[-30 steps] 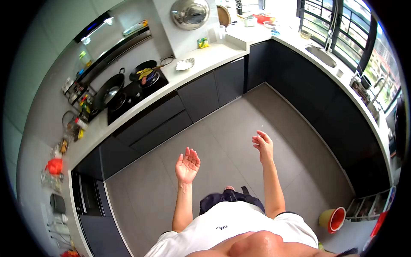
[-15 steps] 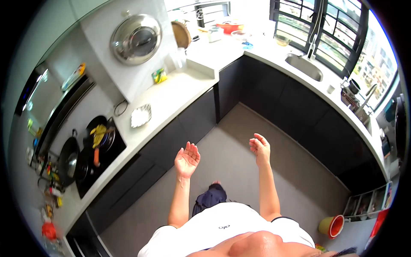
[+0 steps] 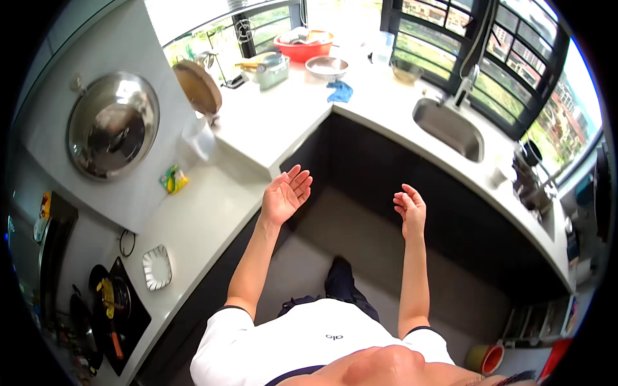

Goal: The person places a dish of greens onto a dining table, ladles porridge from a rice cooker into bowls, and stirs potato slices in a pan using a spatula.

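My left hand [image 3: 287, 195] is raised in front of my body with the palm turned up and the fingers spread, holding nothing. Nearest to it is the edge of the white counter [image 3: 212, 202] on the left. My right hand [image 3: 411, 209] is held up over the floor, its fingers loosely bent and nothing visible in them. The dark cabinets below the sink counter lie beyond it. Neither hand touches anything.
On the left counter are a white fluted dish [image 3: 157, 267] and a yellow-green packet [image 3: 174, 179]. A pan [image 3: 98, 276] of yellow food sits on the stove. A blue cloth [image 3: 340, 91], a steel bowl [image 3: 326, 66] and a red basin [image 3: 302, 49] stand ahead, left of the sink [image 3: 449, 127].
My body has moved forward toward the far corner. The stove and dish have slid down and left in view, and the far counter is closer. Both hands stay raised.
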### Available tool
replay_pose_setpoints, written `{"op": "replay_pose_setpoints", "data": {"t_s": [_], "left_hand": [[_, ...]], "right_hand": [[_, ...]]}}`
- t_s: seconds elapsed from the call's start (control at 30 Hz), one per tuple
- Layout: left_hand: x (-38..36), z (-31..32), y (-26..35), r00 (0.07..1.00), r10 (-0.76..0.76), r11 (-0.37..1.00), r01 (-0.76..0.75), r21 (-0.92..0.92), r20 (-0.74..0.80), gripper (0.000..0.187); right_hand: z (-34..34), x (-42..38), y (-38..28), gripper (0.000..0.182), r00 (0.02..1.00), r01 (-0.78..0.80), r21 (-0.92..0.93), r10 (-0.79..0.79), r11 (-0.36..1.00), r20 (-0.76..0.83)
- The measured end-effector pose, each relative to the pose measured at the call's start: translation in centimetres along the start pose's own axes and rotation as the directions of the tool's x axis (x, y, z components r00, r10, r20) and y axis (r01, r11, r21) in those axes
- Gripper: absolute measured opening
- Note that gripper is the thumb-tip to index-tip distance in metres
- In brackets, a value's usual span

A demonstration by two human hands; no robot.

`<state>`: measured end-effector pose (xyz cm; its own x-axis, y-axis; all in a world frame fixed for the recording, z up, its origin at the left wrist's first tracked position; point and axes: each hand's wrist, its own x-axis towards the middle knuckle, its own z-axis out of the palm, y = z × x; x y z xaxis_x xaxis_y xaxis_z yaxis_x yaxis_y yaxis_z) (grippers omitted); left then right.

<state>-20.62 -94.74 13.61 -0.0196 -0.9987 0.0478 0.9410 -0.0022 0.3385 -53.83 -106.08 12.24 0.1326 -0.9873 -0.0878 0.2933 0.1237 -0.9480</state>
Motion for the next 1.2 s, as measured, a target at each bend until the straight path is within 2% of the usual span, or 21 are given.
{"op": "replay_pose_setpoints", "data": {"t_s": [0.1, 0.2, 0.3, 0.33, 0.53, 0.63, 0.77, 0.9, 0.93, 1.03, 1.07, 1.17, 1.2], "left_hand": [[9.6, -0.2, 2.8, 1.000, 0.015, 1.000, -0.016, 0.024, 0.025, 0.036], [17.9, 1.0, 6.0, 0.998, 0.051, 0.995, -0.049, 0.090, -0.028, 0.037], [25.4, 1.1, 10.1, 0.990, 0.117, 0.978, -0.101, 0.181, -0.083, 0.039], [27.7, 0.8, 11.4, 0.986, 0.138, 0.969, -0.114, 0.220, -0.095, 0.039], [43.6, -2.2, 23.1, 0.955, 0.258, 0.880, -0.170, 0.443, -0.145, 0.041], [52.8, -5.4, 30.5, 0.919, 0.364, 0.810, -0.231, 0.539, -0.153, 0.042], [65.1, -10.3, 39.8, 0.862, 0.468, 0.712, -0.236, 0.662, -0.195, 0.039], [75.6, -13.3, 47.0, 0.748, 0.601, 0.534, -0.113, 0.838, -0.282, 0.049], [78.8, -16.6, 49.6, 0.744, 0.626, 0.439, -0.090, 0.894, -0.233, 0.061], [84.7, -18.9, 52.8, 0.678, 0.698, 0.390, -0.093, 0.916, -0.229, 0.064], [85.7, -18.7, 53.4, 0.680, 0.693, 0.336, -0.010, 0.942, -0.239, 0.068], [90.4, -22.7, 55.8, 0.582, 0.793, 0.102, 0.169, 0.980, -0.183, 0.073], [92.7, -26.5, 58.1, 0.610, 0.780, -0.012, 0.237, 0.971, -0.139, 0.091]], "right_hand": [[3.1, 10.6, -2.5, 0.026, 0.997, 0.040, -0.042, -0.038, 0.998, 0.064], [7.4, 19.8, -6.1, 0.029, 0.984, 0.084, -0.100, -0.067, 0.991, 0.164], [12.4, 29.2, -7.4, 0.028, 0.964, 0.129, -0.163, -0.085, 0.978, 0.253], [13.7, 32.0, -7.3, 0.028, 0.947, 0.131, -0.132, -0.085, 0.983, 0.309], [22.9, 48.9, -6.6, 0.032, 0.890, 0.155, -0.176, -0.061, 0.972, 0.451], [27.7, 58.1, -5.9, 0.033, 0.853, 0.178, -0.186, -0.058, 0.966, 0.518], [34.4, 70.4, -4.8, 0.038, 0.839, 0.123, -0.314, 0.071, 0.941, 0.540], [41.2, 81.1, -3.6, 0.046, 0.828, 0.180, -0.408, 0.086, 0.895, 0.554], [42.5, 83.9, -2.7, 0.051, 0.828, 0.177, -0.432, 0.104, 0.884, 0.551], [46.8, 90.6, -0.9, 0.055, 0.839, 0.108, -0.517, 0.201, 0.849, 0.505], [48.0, 93.3, 0.7, 0.051, 0.853, 0.197, -0.553, 0.137, 0.809, 0.504], [51.1, 97.6, 1.4, 0.050, 0.850, 0.216, -0.682, 0.209, 0.699, 0.484], [51.8, 98.4, 1.7, 0.044, 0.849, 0.212, -0.672, 0.207, 0.710, 0.486]]}}
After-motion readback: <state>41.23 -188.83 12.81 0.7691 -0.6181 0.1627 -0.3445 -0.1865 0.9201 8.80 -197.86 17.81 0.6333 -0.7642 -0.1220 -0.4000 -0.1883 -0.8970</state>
